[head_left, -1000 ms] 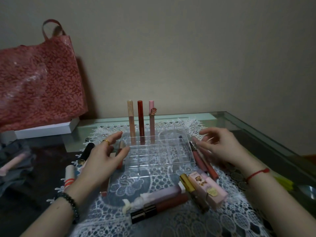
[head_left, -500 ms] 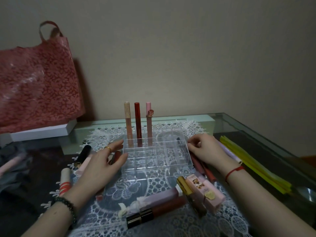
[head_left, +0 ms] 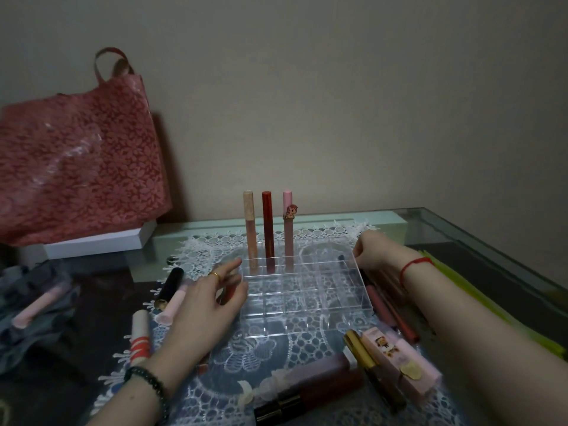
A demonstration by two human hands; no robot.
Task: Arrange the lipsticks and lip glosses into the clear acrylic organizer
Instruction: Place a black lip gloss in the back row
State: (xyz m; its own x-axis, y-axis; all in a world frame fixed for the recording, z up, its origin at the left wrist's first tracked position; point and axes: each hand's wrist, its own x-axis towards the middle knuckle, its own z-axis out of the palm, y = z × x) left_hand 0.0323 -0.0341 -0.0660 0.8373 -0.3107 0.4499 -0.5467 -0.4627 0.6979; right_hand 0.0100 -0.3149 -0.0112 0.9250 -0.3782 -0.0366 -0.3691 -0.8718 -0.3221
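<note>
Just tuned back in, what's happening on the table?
Both hands are at the organizer. The left hand rests open against its left side; the right hand is curled at its far right corner, and what it holds is unclear. Three glosses stand upright in the back row; other tubes lie loose around it.

No legible text anywhere.

A gold ring [head_left: 215,275] and black beaded bracelet [head_left: 150,383] adorn the left hand [head_left: 203,307], a red cord [head_left: 413,265] the right hand [head_left: 373,253].
</note>
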